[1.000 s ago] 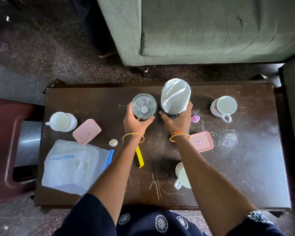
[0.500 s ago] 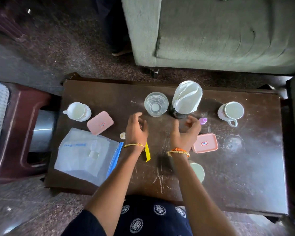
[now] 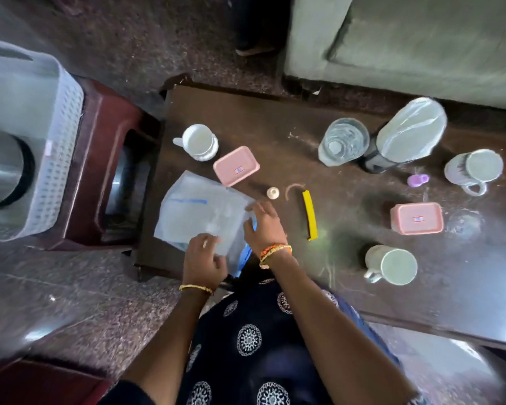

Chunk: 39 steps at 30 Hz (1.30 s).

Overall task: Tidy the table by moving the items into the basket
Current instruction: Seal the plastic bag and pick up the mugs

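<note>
The white perforated basket (image 3: 56, 118) sits at the upper left of the frame on a maroon stool (image 3: 105, 159), apart from the dark wooden table (image 3: 392, 302). A steel vessel (image 3: 0, 171) with a dark rim lies inside the basket.

On the table, a clear glass (image 3: 343, 141) stands near the top centre; whether it holds liquid cannot be told. Beside it stands a dark holder stuffed with white paper (image 3: 411, 133). Three white cups are visible: one at centre left (image 3: 199, 141), one at far right (image 3: 476, 168), one at lower right (image 3: 392, 266); their contents cannot be told. Two pink lidded boxes are closed: one left of centre (image 3: 235, 165), one at right (image 3: 416, 218).

The translucent plastic bag (image 3: 199, 214) lies flat at the table's left end. The left hand (image 3: 206, 258) rests on its near edge with fingers curled loosely; a firm grip cannot be confirmed. The right hand (image 3: 265, 226) presses on its right edge with fingers spread and fairly straight. A yellow strip (image 3: 310, 214) lies just right of that hand.
</note>
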Tool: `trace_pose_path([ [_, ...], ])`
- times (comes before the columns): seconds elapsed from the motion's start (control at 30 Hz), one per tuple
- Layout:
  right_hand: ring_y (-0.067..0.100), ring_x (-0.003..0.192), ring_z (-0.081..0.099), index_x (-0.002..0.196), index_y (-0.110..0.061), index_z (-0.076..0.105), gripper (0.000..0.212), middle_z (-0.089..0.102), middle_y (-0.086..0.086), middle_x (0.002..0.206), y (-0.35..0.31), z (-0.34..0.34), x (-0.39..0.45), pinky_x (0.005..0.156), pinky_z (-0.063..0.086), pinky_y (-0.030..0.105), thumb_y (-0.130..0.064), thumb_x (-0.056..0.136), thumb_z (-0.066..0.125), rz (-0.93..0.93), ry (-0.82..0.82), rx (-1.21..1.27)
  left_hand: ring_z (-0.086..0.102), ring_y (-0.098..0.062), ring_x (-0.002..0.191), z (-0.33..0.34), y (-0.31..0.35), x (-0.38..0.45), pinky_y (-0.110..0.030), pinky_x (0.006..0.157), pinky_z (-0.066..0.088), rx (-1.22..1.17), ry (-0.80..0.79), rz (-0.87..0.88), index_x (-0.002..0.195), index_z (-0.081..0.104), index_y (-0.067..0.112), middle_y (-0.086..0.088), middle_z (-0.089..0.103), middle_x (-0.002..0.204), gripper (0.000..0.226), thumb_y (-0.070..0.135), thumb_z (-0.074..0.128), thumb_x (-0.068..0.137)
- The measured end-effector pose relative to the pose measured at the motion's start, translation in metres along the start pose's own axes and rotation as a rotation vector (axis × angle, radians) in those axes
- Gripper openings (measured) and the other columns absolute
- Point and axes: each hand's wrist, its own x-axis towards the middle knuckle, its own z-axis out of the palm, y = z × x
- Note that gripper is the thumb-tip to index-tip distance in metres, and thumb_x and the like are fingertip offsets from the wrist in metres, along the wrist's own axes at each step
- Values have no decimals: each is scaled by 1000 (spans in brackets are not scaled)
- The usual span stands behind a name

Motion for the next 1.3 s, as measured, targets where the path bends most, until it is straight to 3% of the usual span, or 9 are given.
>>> trace_pose_path([
  [0.17, 35, 136, 27, 138, -5, 36, 55, 23, 16, 152, 5, 28, 18, 107, 28, 43, -6, 84, 47, 137, -79, -395, 48, -31, 110, 6, -24, -11, -41, 92, 46, 128, -144, 132, 106, 54, 14, -11, 50, 113, 56, 36, 62, 55],
  [0.4, 36, 113, 46, 125, -11, 44, 36, 48, 16, 126, -4, 49, 24, 92, 34, 44, -14, 89, 47, 316, 108, -494, 31, -44, 134, 9, -37, -19, -55, 102, 36, 336, -232, 144, 116, 50, 14, -23, 40, 135, 86, 73, 60, 53],
  [0.6, 39, 103, 53, 102, -5, 53, 18, 60, 20, 109, 0, 57, 11, 88, 38, 42, -10, 86, 46, 388, 149, -310, 43, -48, 125, -10, -51, -15, -56, 93, 47, 352, -231, 212, 92, 58, 4, -25, 55, 118, 45, 30, 76, 60],
  [0.83, 31, 67, 54, 101, -11, 49, 26, 64, 9, 83, 0, 57, -4, 60, 35, 25, 0, 79, 50, 371, 224, 20, 22, -37, 141, -16, -54, -20, -49, 109, 34, 415, -288, 155, 119, 48, 7, -18, 33, 145, 45, -2, 58, 77],
  [0.97, 16, 60, 60, 89, -19, 68, 28, 65, 3, 75, 8, 45, -9, 60, 44, 20, -1, 82, 47, 410, 151, 180, 54, -36, 117, -30, -62, -18, -44, 87, 51, 308, -221, 189, 108, 58, 4, -19, 56, 120, 40, -11, 59, 70],
  [1.07, 14, 57, 59, 95, -2, 72, 36, 60, 2, 68, 13, 35, -11, 61, 55, 30, 2, 89, 36, 525, 110, 446, 63, -34, 85, -39, -78, -13, -38, 71, 51, 30, -138, 220, 90, 62, 5, -13, 63, 90, 23, -9, 60, 71],
  [1.13, 19, 70, 63, 102, 0, 69, 32, 66, 7, 84, 16, 29, -17, 61, 57, 22, 6, 90, 40, 494, 55, 462, 62, -22, 82, -44, -85, -12, -26, 71, 48, -184, -52, 131, 88, 62, 8, -7, 66, 88, 11, 0, 63, 80],
  [1.2, 20, 84, 65, 102, -6, 70, 29, 69, 10, 95, 20, 26, -24, 76, 56, 25, 7, 86, 49, 386, 13, 345, 59, -3, 74, -48, -86, -12, -10, 66, 42, -385, 2, -34, 84, 63, 19, 3, 66, 80, 7, 15, 66, 80],
  [1.3, 18, 85, 67, 90, -15, 71, 25, 72, 8, 90, 23, 25, -31, 80, 54, 25, 5, 80, 61, 351, 26, 291, 56, 5, 60, -48, -86, -7, -10, 55, 43, -613, -31, -332, 73, 63, 34, 15, 65, 64, 8, 29, 69, 71],
])
